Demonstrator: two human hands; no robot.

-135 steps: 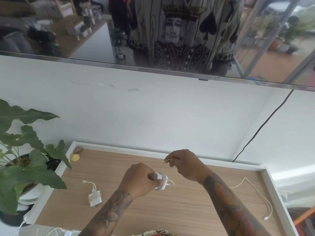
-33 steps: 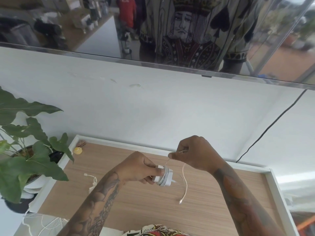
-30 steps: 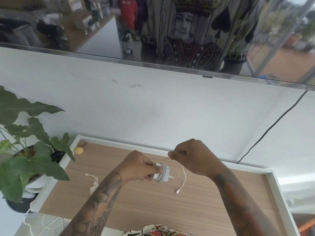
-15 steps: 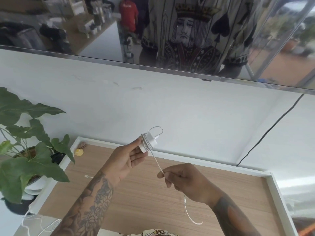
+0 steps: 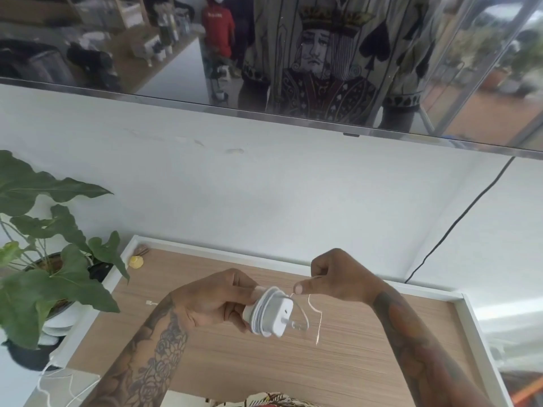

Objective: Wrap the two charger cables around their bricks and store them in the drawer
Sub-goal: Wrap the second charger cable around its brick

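Observation:
My left hand (image 5: 217,301) grips a white charger brick (image 5: 273,315) with its white cable coiled round it several times, held above the open wooden drawer (image 5: 293,368). My right hand (image 5: 335,274) pinches the loose end of the cable (image 5: 311,306) just right of the brick; a short tail hangs down from the pinch. The other charger is hidden behind my left forearm; only a small white connector tip (image 5: 150,302) shows on the drawer floor.
A potted plant (image 5: 44,259) stands left of the drawer. A small yellow object (image 5: 136,261) lies in the drawer's far left corner. A black cord (image 5: 458,221) runs down the white wall at right. Loose white cables (image 5: 58,386) trail at the lower left.
My left hand came down from the raised position with the brick. My right hand rose to brick level, and the free tail of cable is much shorter than before.

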